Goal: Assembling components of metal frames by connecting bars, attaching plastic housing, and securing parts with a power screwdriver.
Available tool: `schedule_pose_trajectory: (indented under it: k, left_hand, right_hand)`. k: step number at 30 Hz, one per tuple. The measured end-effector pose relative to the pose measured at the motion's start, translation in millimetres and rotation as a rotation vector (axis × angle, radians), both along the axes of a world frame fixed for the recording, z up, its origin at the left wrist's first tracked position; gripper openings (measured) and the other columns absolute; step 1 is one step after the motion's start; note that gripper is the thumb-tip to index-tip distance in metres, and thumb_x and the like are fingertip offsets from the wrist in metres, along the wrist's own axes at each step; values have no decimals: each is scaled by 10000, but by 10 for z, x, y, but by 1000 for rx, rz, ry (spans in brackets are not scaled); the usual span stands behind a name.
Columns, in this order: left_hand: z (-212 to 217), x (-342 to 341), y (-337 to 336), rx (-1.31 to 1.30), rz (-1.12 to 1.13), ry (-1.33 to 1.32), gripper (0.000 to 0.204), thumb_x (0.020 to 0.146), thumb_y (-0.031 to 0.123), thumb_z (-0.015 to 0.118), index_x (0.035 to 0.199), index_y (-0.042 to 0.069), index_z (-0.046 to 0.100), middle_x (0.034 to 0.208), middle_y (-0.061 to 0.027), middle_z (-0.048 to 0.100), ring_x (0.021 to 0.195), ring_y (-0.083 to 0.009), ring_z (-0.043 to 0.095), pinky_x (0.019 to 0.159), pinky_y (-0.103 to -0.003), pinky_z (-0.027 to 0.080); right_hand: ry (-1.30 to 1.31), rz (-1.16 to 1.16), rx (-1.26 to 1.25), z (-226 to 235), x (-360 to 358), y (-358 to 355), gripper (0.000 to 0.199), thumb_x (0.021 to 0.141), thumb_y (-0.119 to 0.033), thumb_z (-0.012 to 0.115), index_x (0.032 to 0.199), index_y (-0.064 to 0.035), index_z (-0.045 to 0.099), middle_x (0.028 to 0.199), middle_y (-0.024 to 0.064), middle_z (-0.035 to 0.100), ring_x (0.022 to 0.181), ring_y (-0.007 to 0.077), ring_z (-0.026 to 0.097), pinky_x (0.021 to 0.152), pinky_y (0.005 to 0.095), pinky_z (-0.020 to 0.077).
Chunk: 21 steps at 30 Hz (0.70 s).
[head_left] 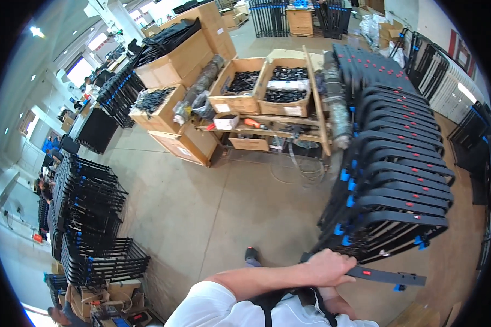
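1. A black bar [393, 277], marked by a red tag [366, 272] and fitted with a blue clip [400, 287], was held close in front of the body, toward the right; how much frame hung beneath it could not be told.
2. The bar was gripped by the left hand [333, 267], its fingers closed around it, with the arm stretched across the chest.
3. The right hand was largely hidden; below the left wrist only the right forearm [339, 306] could be made out, so its grip could not be told.
4. Just beyond the bar, a row of black frames [403, 158] was ranged upright, closely nested.
5. The step in hand was judged to be the handling of one piece beside that row; a steady grip and alignment with the nearest frame seemed called for.
6. Farther off, open boxes [283, 108] of black parts were stood on a wooden bench [303, 132].
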State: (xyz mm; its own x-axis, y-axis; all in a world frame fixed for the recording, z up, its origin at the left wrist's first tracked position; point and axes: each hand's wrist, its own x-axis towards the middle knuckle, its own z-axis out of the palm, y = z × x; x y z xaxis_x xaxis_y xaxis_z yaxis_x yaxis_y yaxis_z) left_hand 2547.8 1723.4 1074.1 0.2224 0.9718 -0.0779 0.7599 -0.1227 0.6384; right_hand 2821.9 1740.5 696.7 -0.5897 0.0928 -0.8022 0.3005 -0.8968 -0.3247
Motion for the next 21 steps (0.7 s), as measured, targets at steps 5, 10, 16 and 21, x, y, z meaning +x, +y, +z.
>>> schedule_pose_trajectory:
  k: [5, 10, 16, 21]
  left_hand:
    - [-163, -1054, -552, 12, -19, -100, 469, 902, 491, 720, 999, 48, 600, 874, -145, 708, 829, -380, 714, 676, -497, 561]
    - [-236, -2135, -1030, 125, -30, -182, 443, 885, 487, 730, 926, 69, 588, 817, -132, 678, 787, -391, 693, 642, -513, 539]
    - [-1, -3597, -875, 433, 148, -383, 399, 870, 479, 773, 964, 97, 709, 849, -117, 704, 805, -350, 710, 675, -448, 562]
    - [-454, -4531, -519, 512, 627, -578, 270, 982, 307, 702, 1040, 43, 714, 821, -161, 682, 761, -315, 705, 696, -398, 548]
  right_hand:
    - [36, -238, -35, 279, -2105, -1217, 362, 1053, -431, 532, 1190, -126, 671, 1032, 49, 737, 972, 204, 712, 777, 317, 563]
    - [102, -606, 57, 553, -3399, -1387, 276, 1045, -370, 567, 1119, -134, 689, 954, 26, 734, 941, 183, 704, 754, 289, 553]
    - [-243, -1272, -165, 475, -3091, -1211, 200, 1045, -252, 584, 978, -78, 658, 918, 64, 729, 811, 229, 701, 780, 382, 634]
    - [35, -1182, 245, 2253, -2935, -1272, 400, 979, -414, 565, 1042, -40, 693, 897, 135, 742, 778, 269, 726, 717, 377, 616]
